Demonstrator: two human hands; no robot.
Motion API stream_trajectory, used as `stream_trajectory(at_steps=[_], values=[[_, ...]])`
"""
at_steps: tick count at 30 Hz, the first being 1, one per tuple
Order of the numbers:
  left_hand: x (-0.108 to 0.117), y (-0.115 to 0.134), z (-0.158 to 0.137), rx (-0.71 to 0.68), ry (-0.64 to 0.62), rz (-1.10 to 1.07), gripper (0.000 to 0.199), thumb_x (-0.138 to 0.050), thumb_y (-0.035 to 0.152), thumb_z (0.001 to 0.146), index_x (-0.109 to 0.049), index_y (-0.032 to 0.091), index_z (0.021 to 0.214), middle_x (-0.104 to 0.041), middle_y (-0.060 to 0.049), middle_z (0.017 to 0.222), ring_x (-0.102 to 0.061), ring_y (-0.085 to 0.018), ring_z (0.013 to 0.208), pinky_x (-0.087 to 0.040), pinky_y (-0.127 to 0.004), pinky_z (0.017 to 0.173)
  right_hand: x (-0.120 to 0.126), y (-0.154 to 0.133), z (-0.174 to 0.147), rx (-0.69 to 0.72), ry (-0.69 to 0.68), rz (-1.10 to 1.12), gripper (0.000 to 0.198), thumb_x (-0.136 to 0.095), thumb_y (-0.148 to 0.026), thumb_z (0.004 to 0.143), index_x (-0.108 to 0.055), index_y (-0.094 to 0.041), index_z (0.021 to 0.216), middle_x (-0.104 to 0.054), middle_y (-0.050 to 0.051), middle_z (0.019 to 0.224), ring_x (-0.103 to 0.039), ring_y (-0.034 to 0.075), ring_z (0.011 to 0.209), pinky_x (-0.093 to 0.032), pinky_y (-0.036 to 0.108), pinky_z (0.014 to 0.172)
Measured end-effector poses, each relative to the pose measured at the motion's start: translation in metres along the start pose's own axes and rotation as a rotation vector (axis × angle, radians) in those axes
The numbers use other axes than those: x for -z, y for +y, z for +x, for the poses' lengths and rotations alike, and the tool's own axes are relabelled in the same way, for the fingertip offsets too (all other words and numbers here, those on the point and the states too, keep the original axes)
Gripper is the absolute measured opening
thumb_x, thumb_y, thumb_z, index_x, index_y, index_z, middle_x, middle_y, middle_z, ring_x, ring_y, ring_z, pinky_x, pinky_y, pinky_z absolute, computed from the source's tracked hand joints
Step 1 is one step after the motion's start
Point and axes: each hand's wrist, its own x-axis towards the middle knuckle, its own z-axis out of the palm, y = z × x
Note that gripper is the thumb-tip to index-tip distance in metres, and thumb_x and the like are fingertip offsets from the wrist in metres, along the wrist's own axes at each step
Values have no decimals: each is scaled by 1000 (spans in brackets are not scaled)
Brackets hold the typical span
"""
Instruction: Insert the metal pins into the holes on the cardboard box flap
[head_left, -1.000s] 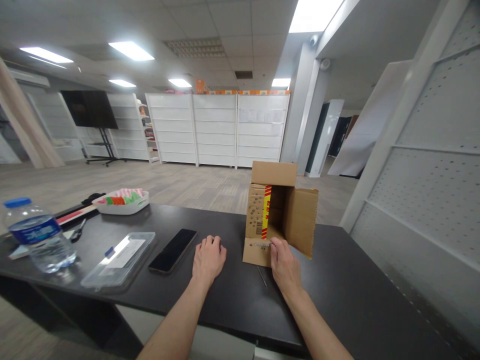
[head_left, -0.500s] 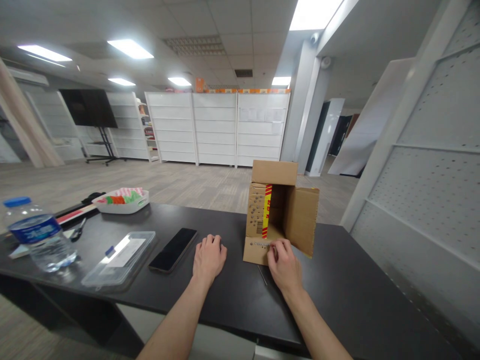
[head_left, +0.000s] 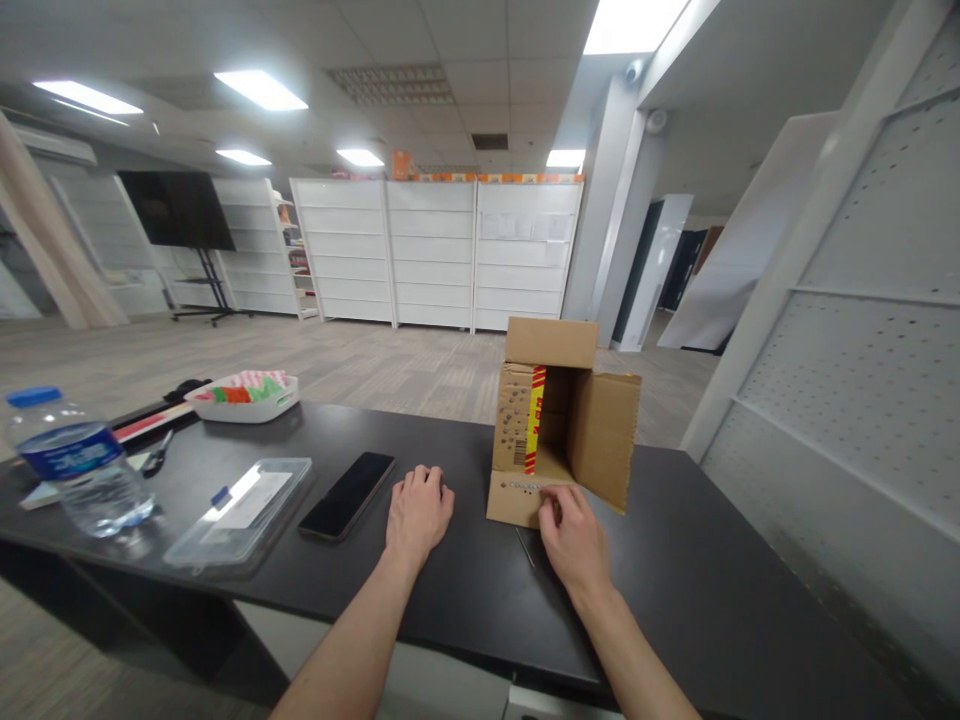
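An open cardboard box (head_left: 556,415) stands on the dark tabletop (head_left: 465,600), right of the frame's centre, with its opening turned toward the viewer. Its top flap (head_left: 551,343) points up, its right flap (head_left: 604,435) swings out to the side, and its left flap (head_left: 514,405) carries scattered dark spots beside a yellow-and-red strip (head_left: 535,420). The bottom flap (head_left: 512,507) reaches forward, with a row of small marks across it; whether they are holes or tiny objects is too small to tell.

The right hand (head_left: 572,530) is at the right part of the bottom flap, thumb and forefinger close together and the other fingers curled; whether it pinches anything cannot be told. Just left of it, a thin rod (head_left: 524,547) lies on the tabletop.

The left hand (head_left: 420,508) rests knuckles up at the centre, fingers loosely bent; what may be under them is hidden. A dark phone (head_left: 347,497) lies near it, followed leftward by a clear plastic case (head_left: 240,515) and, at the left edge, a blue-capped water bottle (head_left: 79,470).

Behind the case, a white basket (head_left: 247,412) holds red, green and pink-striped pieces. White shelving (head_left: 431,255) spans the background, with a black screen (head_left: 176,210) at upper left.
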Motion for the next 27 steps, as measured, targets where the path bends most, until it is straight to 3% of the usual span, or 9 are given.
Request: stream_trajectory(at_steps=[9, 16, 21, 27], values=[[2, 1, 0, -2, -6, 12, 28, -42, 27, 95, -62, 18, 111, -62, -11, 111, -56, -25, 107, -39, -39, 93, 1, -1, -1, 29, -28, 71, 20, -42, -26, 93, -61, -21, 92, -68, 6, 95, -64, 21, 88, -45, 30, 73], [-1, 0, 0, 0, 0, 20, 27, -42, 27, 95, -62, 18, 110, -63, -11, 110, -57, -25, 106, -39, -39, 92, 8, -13, -8, 217, -424, -33, 16, -48, -22, 87, -61, -24, 97, -68, 0, 75, -62, 17, 66, -35, 26, 61], [-1, 0, 0, -6, 12, 9, 26, -43, 26, 94, -63, 18, 110, -62, -11, 110, -56, -25, 107, -39, -39, 92, 15, -22, -12, 332, -496, -40, 22, -51, -16, 81, -61, -25, 99, -66, -1, 85, -61, 16, 74, -34, 25, 63], [0, 1, 0, 4, 2, 1, 27, -42, 26, 95, -63, 19, 110, -62, -11, 111, -56, -25, 107, -39, -39, 93, 10, -18, -12, 301, -479, -23, 29, -44, -8, 82, -59, -25, 101, -65, 2, 99, -61, 17, 89, -38, 25, 72]])
